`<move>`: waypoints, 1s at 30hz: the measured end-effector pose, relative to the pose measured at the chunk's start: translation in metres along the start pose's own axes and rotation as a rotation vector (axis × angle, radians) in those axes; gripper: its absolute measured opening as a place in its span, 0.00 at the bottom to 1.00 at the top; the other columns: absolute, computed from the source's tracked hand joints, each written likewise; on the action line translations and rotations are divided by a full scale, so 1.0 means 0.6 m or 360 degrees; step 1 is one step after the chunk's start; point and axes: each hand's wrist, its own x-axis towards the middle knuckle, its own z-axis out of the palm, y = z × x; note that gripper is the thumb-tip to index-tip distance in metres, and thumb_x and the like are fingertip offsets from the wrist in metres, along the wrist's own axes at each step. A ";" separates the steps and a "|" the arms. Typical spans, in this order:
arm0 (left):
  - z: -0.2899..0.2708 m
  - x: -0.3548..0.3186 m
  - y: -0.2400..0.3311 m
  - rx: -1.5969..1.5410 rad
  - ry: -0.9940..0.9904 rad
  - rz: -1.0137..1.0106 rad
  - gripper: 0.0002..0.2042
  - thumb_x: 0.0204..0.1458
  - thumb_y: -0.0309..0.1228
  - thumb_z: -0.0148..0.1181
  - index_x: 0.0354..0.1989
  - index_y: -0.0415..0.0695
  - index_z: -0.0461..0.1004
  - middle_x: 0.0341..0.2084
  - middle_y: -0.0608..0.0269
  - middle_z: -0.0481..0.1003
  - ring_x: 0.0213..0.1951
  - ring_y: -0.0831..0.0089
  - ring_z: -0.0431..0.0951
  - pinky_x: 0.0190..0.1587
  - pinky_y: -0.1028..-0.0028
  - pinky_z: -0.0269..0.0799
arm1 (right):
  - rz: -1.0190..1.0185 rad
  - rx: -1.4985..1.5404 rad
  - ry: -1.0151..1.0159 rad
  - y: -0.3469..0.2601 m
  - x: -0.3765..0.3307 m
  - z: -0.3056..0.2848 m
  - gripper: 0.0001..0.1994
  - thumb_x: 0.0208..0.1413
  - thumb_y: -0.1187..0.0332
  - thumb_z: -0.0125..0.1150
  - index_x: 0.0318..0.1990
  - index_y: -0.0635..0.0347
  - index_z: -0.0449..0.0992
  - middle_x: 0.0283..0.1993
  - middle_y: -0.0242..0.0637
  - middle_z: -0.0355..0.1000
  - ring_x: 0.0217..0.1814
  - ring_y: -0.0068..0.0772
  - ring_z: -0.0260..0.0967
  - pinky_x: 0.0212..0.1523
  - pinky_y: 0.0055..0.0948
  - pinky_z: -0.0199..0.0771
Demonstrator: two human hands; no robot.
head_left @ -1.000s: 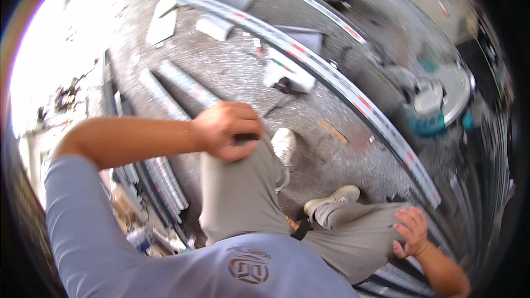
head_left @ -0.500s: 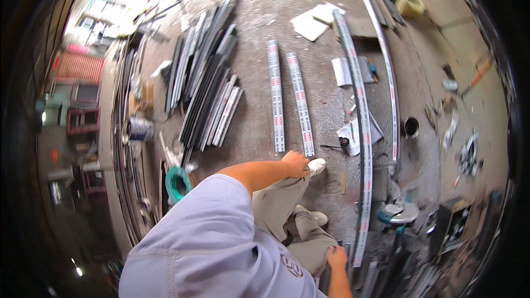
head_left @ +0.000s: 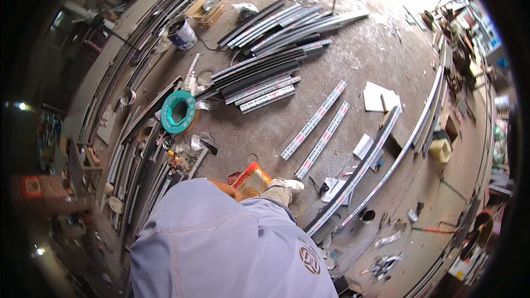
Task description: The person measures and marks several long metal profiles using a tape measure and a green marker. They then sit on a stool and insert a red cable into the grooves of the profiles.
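Note:
My left hand [head_left: 229,190] shows only in part past my light sleeve, low in the middle of the view. It is beside a red and yellow printed bag or box [head_left: 254,181] on the floor; I cannot make out whether it touches it. Its fingers are mostly hidden. My right hand is out of sight behind my body. One white shoe [head_left: 295,186] stands near the lower ends of two label-covered metal strips [head_left: 313,121] that lie side by side on the floor.
A stack of dark and silver profiles [head_left: 265,72] lies ahead, a teal ring-shaped spool [head_left: 179,111] to its left. Long bars [head_left: 359,174] run across the right side. Papers [head_left: 381,97], a paint bucket [head_left: 182,34] and a yellow jug [head_left: 440,150] stand or lie around.
My view has swung to the left and my body has turned. My left hand has left my knee and is now by the red and yellow item. My right hand has gone out of view.

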 end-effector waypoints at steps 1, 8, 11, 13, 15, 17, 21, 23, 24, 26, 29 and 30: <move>0.014 -0.015 -0.010 -0.0056 0.0056 0.0026 0.15 0.49 0.38 0.66 0.45 0.49 0.87 0.38 0.52 0.86 0.37 0.58 0.86 0.44 0.58 0.81 | -0.0026 -0.0034 0.0013 -0.010 0.011 -0.022 0.22 0.63 0.52 0.65 0.46 0.65 0.84 0.43 0.49 0.82 0.47 0.42 0.78 0.50 0.38 0.77; 0.078 -0.064 -0.048 -0.0273 0.0405 0.0236 0.14 0.49 0.38 0.67 0.43 0.49 0.87 0.37 0.52 0.86 0.36 0.59 0.86 0.43 0.58 0.81 | -0.0306 -0.0219 0.0102 -0.056 0.075 -0.154 0.19 0.65 0.56 0.64 0.47 0.67 0.83 0.40 0.46 0.82 0.42 0.36 0.78 0.45 0.35 0.77; 0.110 -0.067 -0.066 -0.0325 0.0523 0.0296 0.14 0.49 0.37 0.67 0.43 0.49 0.87 0.36 0.52 0.86 0.36 0.60 0.86 0.43 0.58 0.81 | -0.0513 -0.0281 0.0131 -0.066 0.084 -0.215 0.18 0.65 0.57 0.64 0.47 0.68 0.82 0.39 0.44 0.82 0.40 0.33 0.77 0.44 0.34 0.77; 0.131 -0.067 -0.079 -0.0349 0.0571 0.0313 0.14 0.49 0.37 0.67 0.42 0.49 0.87 0.36 0.52 0.86 0.35 0.60 0.86 0.42 0.58 0.81 | -0.0682 -0.0295 0.0149 -0.080 0.084 -0.247 0.18 0.66 0.58 0.64 0.48 0.68 0.82 0.38 0.43 0.82 0.39 0.31 0.77 0.42 0.33 0.77; 0.149 -0.070 -0.094 -0.0359 0.0601 0.0324 0.13 0.48 0.37 0.67 0.42 0.49 0.87 0.36 0.53 0.86 0.35 0.60 0.86 0.42 0.58 0.81 | -0.0789 -0.0327 0.0215 -0.098 0.077 -0.267 0.17 0.66 0.59 0.64 0.48 0.69 0.82 0.38 0.42 0.82 0.37 0.30 0.77 0.41 0.32 0.78; 0.164 -0.076 -0.109 -0.0358 0.0624 0.0322 0.13 0.48 0.37 0.68 0.42 0.49 0.87 0.35 0.53 0.86 0.35 0.61 0.86 0.42 0.59 0.81 | -0.0802 -0.0374 0.0275 -0.124 0.078 -0.273 0.16 0.67 0.61 0.63 0.49 0.68 0.81 0.39 0.39 0.81 0.39 0.28 0.76 0.42 0.32 0.77; 0.198 -0.097 -0.141 -0.0350 0.0646 0.0288 0.13 0.48 0.37 0.68 0.41 0.49 0.87 0.35 0.53 0.86 0.34 0.61 0.86 0.41 0.59 0.81 | -0.0715 -0.0473 0.0128 -0.168 0.106 -0.252 0.18 0.66 0.58 0.62 0.48 0.69 0.82 0.40 0.45 0.82 0.43 0.35 0.79 0.49 0.34 0.77; 0.213 -0.109 -0.156 -0.0363 0.0662 0.0262 0.12 0.48 0.37 0.69 0.41 0.49 0.88 0.34 0.53 0.86 0.34 0.62 0.86 0.41 0.59 0.81 | -0.0767 -0.0479 0.0097 -0.176 0.130 -0.227 0.20 0.66 0.57 0.62 0.50 0.70 0.82 0.42 0.46 0.83 0.45 0.36 0.80 0.50 0.34 0.78; 0.214 -0.114 -0.163 -0.0370 0.0665 0.0248 0.12 0.48 0.37 0.69 0.40 0.49 0.88 0.34 0.53 0.86 0.34 0.62 0.86 0.41 0.59 0.81 | -0.0756 -0.0438 0.0142 -0.176 0.141 -0.212 0.21 0.66 0.57 0.63 0.50 0.70 0.82 0.42 0.46 0.83 0.45 0.35 0.80 0.50 0.34 0.78; 0.218 -0.126 -0.178 -0.0393 0.0676 0.0226 0.12 0.48 0.37 0.69 0.40 0.49 0.88 0.34 0.53 0.86 0.33 0.62 0.85 0.41 0.59 0.81 | -0.0714 -0.0410 0.0029 -0.173 0.156 -0.180 0.21 0.67 0.56 0.63 0.51 0.70 0.82 0.43 0.45 0.83 0.45 0.34 0.80 0.49 0.34 0.78; 0.206 -0.138 -0.200 -0.0433 0.0685 0.0200 0.12 0.47 0.37 0.69 0.39 0.49 0.88 0.33 0.54 0.86 0.33 0.62 0.85 0.40 0.59 0.81 | -0.0672 -0.0430 -0.0126 -0.170 0.162 -0.123 0.21 0.67 0.56 0.63 0.51 0.70 0.81 0.43 0.45 0.83 0.45 0.33 0.80 0.49 0.33 0.78; 0.201 -0.142 -0.207 -0.0448 0.0684 0.0193 0.12 0.47 0.37 0.69 0.39 0.49 0.88 0.33 0.54 0.86 0.33 0.63 0.85 0.40 0.59 0.81 | -0.0631 -0.0457 -0.0160 -0.174 0.161 -0.106 0.21 0.67 0.56 0.63 0.51 0.70 0.81 0.43 0.45 0.83 0.45 0.33 0.80 0.49 0.33 0.78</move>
